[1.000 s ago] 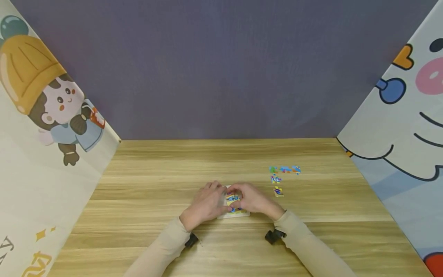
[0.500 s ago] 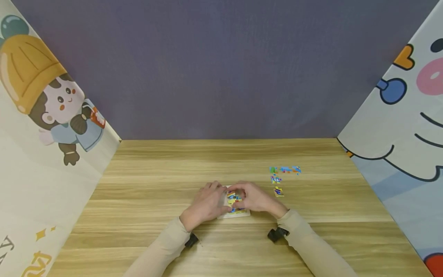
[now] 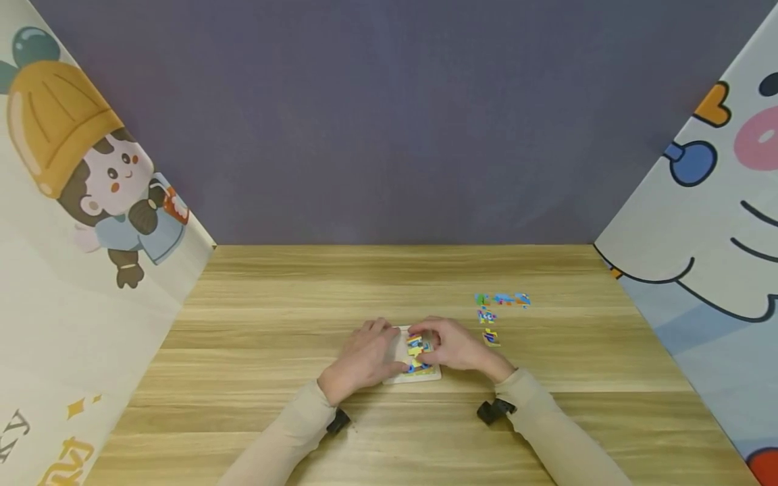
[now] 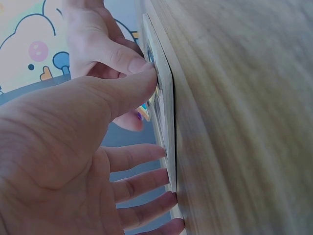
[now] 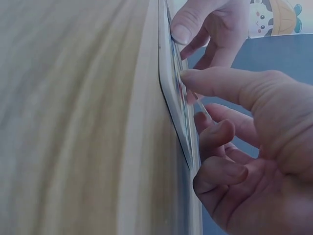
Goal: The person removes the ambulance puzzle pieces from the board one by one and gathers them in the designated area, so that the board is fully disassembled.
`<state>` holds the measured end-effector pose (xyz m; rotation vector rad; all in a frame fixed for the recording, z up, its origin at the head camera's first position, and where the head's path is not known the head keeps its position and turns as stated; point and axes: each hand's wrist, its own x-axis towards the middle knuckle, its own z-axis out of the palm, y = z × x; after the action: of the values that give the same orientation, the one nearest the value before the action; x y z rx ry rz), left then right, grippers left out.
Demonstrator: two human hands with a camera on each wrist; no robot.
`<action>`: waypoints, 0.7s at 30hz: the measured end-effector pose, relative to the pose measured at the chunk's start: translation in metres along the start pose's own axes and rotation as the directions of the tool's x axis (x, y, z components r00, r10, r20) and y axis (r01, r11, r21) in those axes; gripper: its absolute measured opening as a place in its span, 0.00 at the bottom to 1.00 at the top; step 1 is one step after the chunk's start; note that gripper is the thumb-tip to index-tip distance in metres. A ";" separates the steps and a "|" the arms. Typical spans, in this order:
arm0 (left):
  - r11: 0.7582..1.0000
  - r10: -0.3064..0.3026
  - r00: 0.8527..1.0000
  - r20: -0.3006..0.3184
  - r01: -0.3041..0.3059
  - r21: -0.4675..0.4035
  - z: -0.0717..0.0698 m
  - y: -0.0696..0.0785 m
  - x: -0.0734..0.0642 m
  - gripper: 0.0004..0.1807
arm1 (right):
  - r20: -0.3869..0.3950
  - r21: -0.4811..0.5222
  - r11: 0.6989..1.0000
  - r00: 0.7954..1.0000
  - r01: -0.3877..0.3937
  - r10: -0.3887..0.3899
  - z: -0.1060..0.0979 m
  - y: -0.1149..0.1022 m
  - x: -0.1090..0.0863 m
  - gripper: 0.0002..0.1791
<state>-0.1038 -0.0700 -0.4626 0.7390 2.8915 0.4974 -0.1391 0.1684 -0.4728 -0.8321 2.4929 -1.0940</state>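
Shifted slightly rightward, the right hand point(image 3: 454, 345) pinched a puzzle piece point(image 3: 415, 345) on or just above the board point(image 3: 428, 377), while the left hand point(image 3: 363, 352), fingers extended, rested along its left side, so fitting seemed unfinished.

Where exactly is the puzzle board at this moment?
In the head view, the puzzle board lies on the wooden table, between the left hand and the right hand, with loose puzzle pieces farther to its right.

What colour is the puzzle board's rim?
The rim is pale off-white, seen best in the head view.
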 end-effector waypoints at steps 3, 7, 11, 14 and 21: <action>1.000 0.001 1.000 0.005 -0.001 -0.004 0.000 0.000 0.000 0.41 | -0.004 0.002 1.000 1.000 0.011 -0.011 -0.002 0.001 -0.002 0.29; 1.000 0.002 1.000 0.008 -0.002 -0.006 0.000 0.000 -0.001 0.41 | 0.000 0.002 1.000 1.000 -0.006 0.006 -0.005 0.001 -0.005 0.29; 1.000 -0.002 1.000 0.009 0.002 -0.012 0.000 0.000 0.000 0.42 | 0.004 0.014 0.999 0.999 -0.039 0.039 -0.008 0.003 -0.008 0.30; 1.000 -0.007 1.000 0.010 0.008 -0.015 0.000 0.001 0.000 0.42 | -0.006 0.020 0.998 0.998 -0.058 0.058 -0.009 0.006 -0.010 0.30; 1.000 -0.020 1.000 0.013 0.020 -0.016 -0.001 0.002 0.000 0.42 | -0.040 0.004 0.998 0.997 -0.059 0.059 -0.014 0.012 -0.014 0.31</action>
<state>-0.1035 -0.0686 -0.4614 0.7079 2.8763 0.5107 -0.1393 0.1915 -0.4721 -0.7377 2.5317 -1.1046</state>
